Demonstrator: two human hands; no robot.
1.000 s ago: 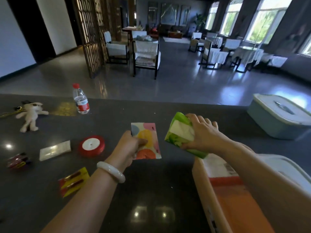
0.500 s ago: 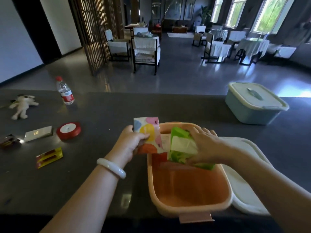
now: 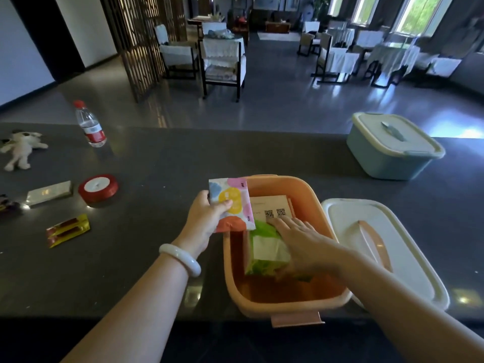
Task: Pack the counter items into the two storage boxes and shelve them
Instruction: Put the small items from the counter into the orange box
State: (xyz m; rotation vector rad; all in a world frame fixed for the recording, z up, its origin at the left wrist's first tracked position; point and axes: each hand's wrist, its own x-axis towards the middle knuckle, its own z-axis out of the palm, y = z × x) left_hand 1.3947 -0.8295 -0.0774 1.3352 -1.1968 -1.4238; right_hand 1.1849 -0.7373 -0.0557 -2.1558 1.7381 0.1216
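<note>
An open orange storage box (image 3: 309, 306) sits at the counter's near edge, its white lid (image 3: 408, 258) lying to its right. Inside it lie a card with QR codes (image 3: 267, 206) and a green tissue pack (image 3: 264, 251). My right hand (image 3: 301, 244) rests flat on the green pack inside the box, fingers spread over it. My left hand (image 3: 207, 221) grips a colourful spotted packet (image 3: 234, 203) above the box's left rim. A closed blue storage box (image 3: 387, 163) stands at the far right.
On the counter's left lie a red ribbon spool (image 3: 98, 188), a silver flat box (image 3: 48, 196), a yellow-red sachet (image 3: 68, 230), a water bottle (image 3: 90, 125), a white plush toy (image 3: 21, 149) and a dark item (image 3: 7, 205) at the edge. Chairs and tables stand beyond the counter.
My right hand carried the green pack from above the counter down into the orange box and now lies on it. My left hand brought the spotted packet to the box's left rim.
</note>
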